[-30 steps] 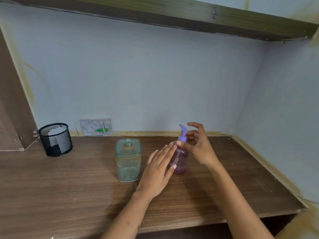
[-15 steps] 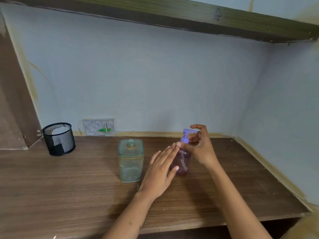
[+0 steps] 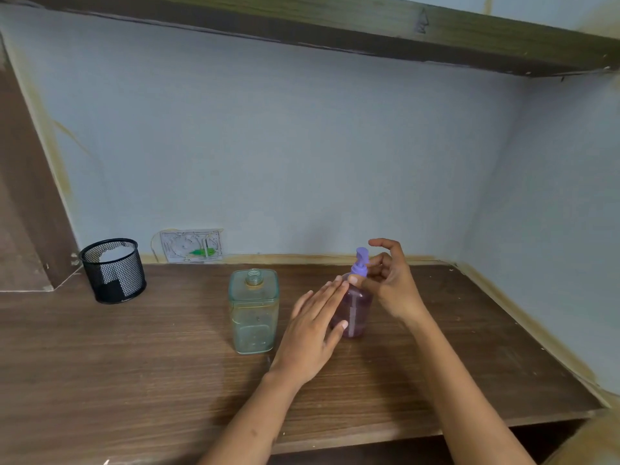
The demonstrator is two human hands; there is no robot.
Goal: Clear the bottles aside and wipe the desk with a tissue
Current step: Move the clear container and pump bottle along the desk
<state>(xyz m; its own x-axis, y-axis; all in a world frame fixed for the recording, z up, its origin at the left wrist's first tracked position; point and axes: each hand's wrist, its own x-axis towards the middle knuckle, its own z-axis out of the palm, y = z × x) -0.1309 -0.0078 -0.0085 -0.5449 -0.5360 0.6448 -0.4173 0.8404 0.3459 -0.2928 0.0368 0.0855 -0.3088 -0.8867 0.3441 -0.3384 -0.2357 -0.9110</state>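
Left of the purple pump bottle (image 3: 354, 308) the capless clear bottle (image 3: 254, 312) looks rigid and light. The left hand (image 3: 313, 330), flat, rests against it; the right hand (image 3: 389, 283) pinches its neck, the surest hold

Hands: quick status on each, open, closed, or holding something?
Left hand: open, fingers flat against the side of the purple pump bottle, not gripping.
Right hand: fingers curled at the bottle's pump head; firm grip cannot be told.
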